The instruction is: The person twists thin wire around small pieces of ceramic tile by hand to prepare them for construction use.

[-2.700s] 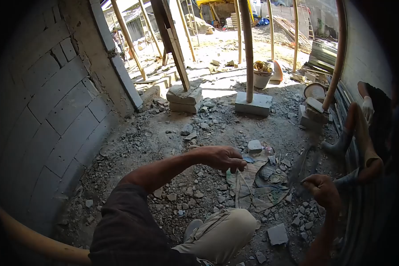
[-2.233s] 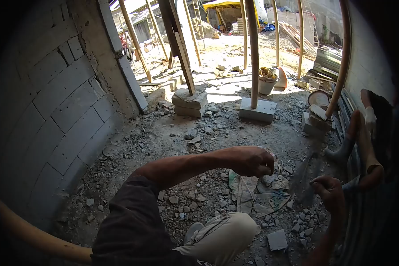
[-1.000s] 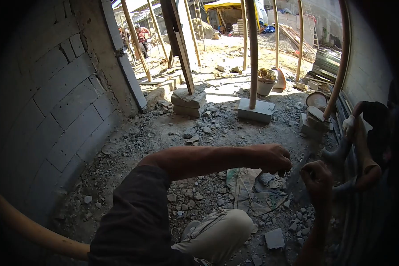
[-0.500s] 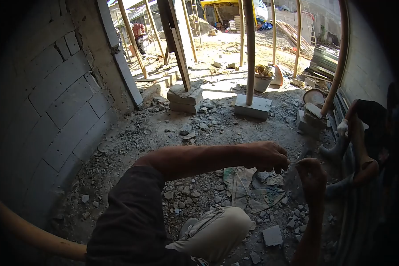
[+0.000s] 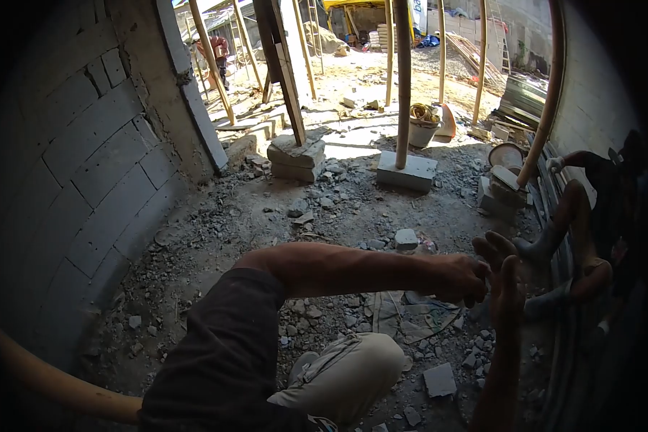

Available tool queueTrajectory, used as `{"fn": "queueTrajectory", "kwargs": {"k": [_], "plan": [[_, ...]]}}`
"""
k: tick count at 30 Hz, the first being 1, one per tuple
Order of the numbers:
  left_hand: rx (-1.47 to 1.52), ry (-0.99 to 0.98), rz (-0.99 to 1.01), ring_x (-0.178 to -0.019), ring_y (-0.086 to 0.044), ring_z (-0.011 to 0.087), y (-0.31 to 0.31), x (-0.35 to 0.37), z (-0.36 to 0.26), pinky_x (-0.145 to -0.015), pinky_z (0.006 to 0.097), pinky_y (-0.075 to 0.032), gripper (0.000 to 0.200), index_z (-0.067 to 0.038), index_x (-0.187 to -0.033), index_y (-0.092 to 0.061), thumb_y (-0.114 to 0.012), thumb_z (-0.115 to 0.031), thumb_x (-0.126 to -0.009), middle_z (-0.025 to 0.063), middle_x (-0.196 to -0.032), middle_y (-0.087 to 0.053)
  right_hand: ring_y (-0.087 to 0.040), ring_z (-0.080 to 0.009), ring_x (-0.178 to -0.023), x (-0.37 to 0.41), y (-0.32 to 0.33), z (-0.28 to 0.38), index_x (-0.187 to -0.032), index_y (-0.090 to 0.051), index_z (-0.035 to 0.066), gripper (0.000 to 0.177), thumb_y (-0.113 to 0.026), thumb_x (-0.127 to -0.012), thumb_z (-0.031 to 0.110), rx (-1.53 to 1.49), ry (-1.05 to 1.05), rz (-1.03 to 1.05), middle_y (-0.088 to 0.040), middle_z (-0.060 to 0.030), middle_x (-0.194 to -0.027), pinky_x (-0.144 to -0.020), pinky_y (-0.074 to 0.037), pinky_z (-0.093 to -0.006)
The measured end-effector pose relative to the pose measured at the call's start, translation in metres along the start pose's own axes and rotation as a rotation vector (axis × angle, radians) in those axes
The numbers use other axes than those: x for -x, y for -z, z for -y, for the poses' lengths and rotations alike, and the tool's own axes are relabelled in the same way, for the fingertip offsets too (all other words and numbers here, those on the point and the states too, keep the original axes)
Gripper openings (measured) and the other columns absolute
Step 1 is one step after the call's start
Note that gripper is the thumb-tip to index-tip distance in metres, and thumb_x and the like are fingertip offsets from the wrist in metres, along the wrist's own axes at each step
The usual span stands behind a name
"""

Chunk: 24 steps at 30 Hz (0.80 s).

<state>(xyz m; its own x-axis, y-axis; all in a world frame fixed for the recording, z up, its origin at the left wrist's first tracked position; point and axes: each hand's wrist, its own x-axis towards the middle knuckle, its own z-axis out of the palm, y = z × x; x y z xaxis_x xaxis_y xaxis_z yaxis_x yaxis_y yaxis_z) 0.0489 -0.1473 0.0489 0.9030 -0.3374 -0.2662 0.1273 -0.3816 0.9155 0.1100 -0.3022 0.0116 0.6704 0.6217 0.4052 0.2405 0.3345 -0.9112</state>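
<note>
My left arm stretches across the view, and my left hand [image 5: 459, 278] has its fingers curled in at the edge of my right hand. Whatever those fingers hold, if anything, I cannot make out. Raised beside it, my right hand [image 5: 506, 281] has its fingers stretched and apart. Both hands hang over a flattened, dirty sack [image 5: 403, 320] on the rubble floor. A pale block chunk [image 5: 406, 239] lies just beyond my left forearm, and a square piece of block [image 5: 439, 380] lies below my hands.
At the right a person [image 5: 572, 216] in boots sits near metal sheets. Upright poles [image 5: 405, 86] stand on blocks [image 5: 408, 173] ahead, with a bucket [image 5: 423, 135] behind. A block wall [image 5: 93, 173] rises on the left, and a thick pole [image 5: 57, 378] slants at lower left.
My right hand's fingers have opened and stretched upward from a curled pinch. My left hand has shifted slightly right and down. The person at right has shifted their arm and leg.
</note>
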Motion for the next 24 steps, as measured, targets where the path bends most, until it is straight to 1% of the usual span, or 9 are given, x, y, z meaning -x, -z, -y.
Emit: {"fn": "queueTrajectory", "kwargs": {"k": [9, 12, 13, 15, 17, 20, 21, 22, 24], "plan": [[-0.088, -0.062, -0.036, -0.063, -0.054, 0.011, 0.01, 0.003, -0.033, -0.054, 0.0249, -0.045, 0.032, -0.002, -0.099, -0.061, -0.056, -0.032, -0.089, 0.0049, -0.078, -0.061, -0.05, -0.024, -0.118, -0.003, 0.027, 0.007, -0.136, -0.038, 0.005, 0.064, -0.034, -0.096, 0.055, -0.373, 0.158, -0.192, -0.053, -0.0135, -0.127, -0.097, -0.038, -0.0422], [0.123, -0.343, -0.155, -0.064, -0.059, 0.0113, 0.021, -0.019, -0.08, -0.051, 0.025, -0.047, 0.028, 0.003, -0.098, -0.062, -0.057, -0.023, -0.089, 0.0083, -0.08, -0.063, -0.048, -0.026, -0.122, -0.004, 0.014, 0.013, -0.139, -0.033, 0.005, 0.062, -0.038, -0.097, 0.05, -0.562, 0.235, -0.161, -0.049, -0.0143, -0.133, -0.099, -0.038, -0.0446], [-0.208, -0.644, -0.182, -0.069, -0.061, 0.0149, 0.021, -0.038, -0.099, -0.055, 0.0265, -0.049, 0.022, 0.0, -0.092, -0.065, -0.06, -0.02, -0.084, 0.0083, -0.08, -0.064, -0.047, -0.0267, -0.124, -0.004, 0.001, 0.015, -0.14, -0.031, 0.005, 0.062, -0.041, -0.097, 0.048, -0.605, 0.268, -0.133, -0.047, -0.0145, -0.135, -0.099, -0.038, -0.045], [-0.971, -1.235, -0.688, -0.078, -0.067, 0.0222, 0.02, -0.073, -0.137, -0.064, 0.0294, -0.054, 0.01, -0.008, -0.08, -0.071, -0.067, -0.015, -0.076, 0.0084, -0.08, -0.066, -0.044, -0.0269, -0.127, -0.005, -0.018, 0.017, -0.142, -0.027, 0.005, 0.061, -0.046, -0.096, 0.041, -0.453, 0.304, -0.014, -0.041, -0.0158, -0.14, -0.099, -0.039, -0.0445], [-1.767, -0.985, -0.94, -0.077, -0.064, 0.0157, 0.004, -0.063, -0.184, -0.067, 0.0311, -0.047, 0.007, -0.018, -0.074, -0.07, -0.071, -0.025, -0.071, 0.0003, -0.08, -0.065, -0.06, -0.0218, -0.105, -0.003, -0.059, 0.042, -0.136, -0.036, 0.003, 0.047, -0.05, -0.097, 0.024, -0.504, 0.246, -0.166, -0.057, -0.0153, -0.118, -0.088, -0.048, -0.0393], [-1.7, -0.872, -1.152, -0.073, -0.062, 0.014, 0.016, -0.056, -0.229, -0.064, 0.031, -0.044, 0.01, -0.017, -0.078, -0.069, -0.067, -0.026, -0.076, -0.0007, -0.075, -0.063, -0.058, -0.0129, -0.063, -0.009, -0.028, 0.042, -0.122, -0.049, 0.002, 0.029, -0.045, -0.1, 0.021, -0.533, 0.229, 0.122, -0.057, -0.0049, -0.074, -0.067, -0.052, -0.0316], [-1.313, -0.969, -1.167, -0.067, -0.059, 0.0142, 0.041, -0.061, -0.24, -0.059, 0.0309, -0.042, 0.01, -0.015, -0.08, -0.066, -0.062, -0.025, -0.08, 0.0004, -0.072, -0.059, -0.036, -0.0061, -0.045, -0.004, -0.039, 0.058, -0.107, -0.055, 0.002, 0.023, -0.043, -0.1, 0.02, -0.461, 0.136, -0.19, -0.035, 0.0034, -0.055, -0.047, -0.041, -0.0246], [-0.916, -1.108, -1.156, -0.061, -0.055, 0.0144, 0.065, -0.065, -0.251, -0.053, 0.0308, -0.04, 0.011, -0.014, -0.082, -0.062, -0.058, -0.024, -0.083, 0.0016, -0.069, -0.056, -0.033, -0.0046, -0.045, -0.001, -0.019, 0.056, -0.106, -0.055, 0.002, 0.023, -0.044, -0.1, 0.022, -0.434, 0.143, -0.151, -0.035, 0.0034, -0.057, -0.042, -0.031, -0.022], [0.637, -1.322, -0.693, -0.047, -0.043, 0.0143, 0.12, -0.08, -0.258, -0.041, 0.0322, -0.033, 0.015, -0.013, -0.08, -0.049, -0.045, -0.022, -0.091, 0.0043, -0.063, -0.048, -0.029, -0.0038, -0.044, 0.01, 0.025, 0.065, -0.104, -0.057, 0.003, 0.022, -0.045, -0.1, 0.021, -0.248, 0.066, -0.202, -0.035, 0.0042, -0.057, -0.041, -0.025, -0.0208]]}}
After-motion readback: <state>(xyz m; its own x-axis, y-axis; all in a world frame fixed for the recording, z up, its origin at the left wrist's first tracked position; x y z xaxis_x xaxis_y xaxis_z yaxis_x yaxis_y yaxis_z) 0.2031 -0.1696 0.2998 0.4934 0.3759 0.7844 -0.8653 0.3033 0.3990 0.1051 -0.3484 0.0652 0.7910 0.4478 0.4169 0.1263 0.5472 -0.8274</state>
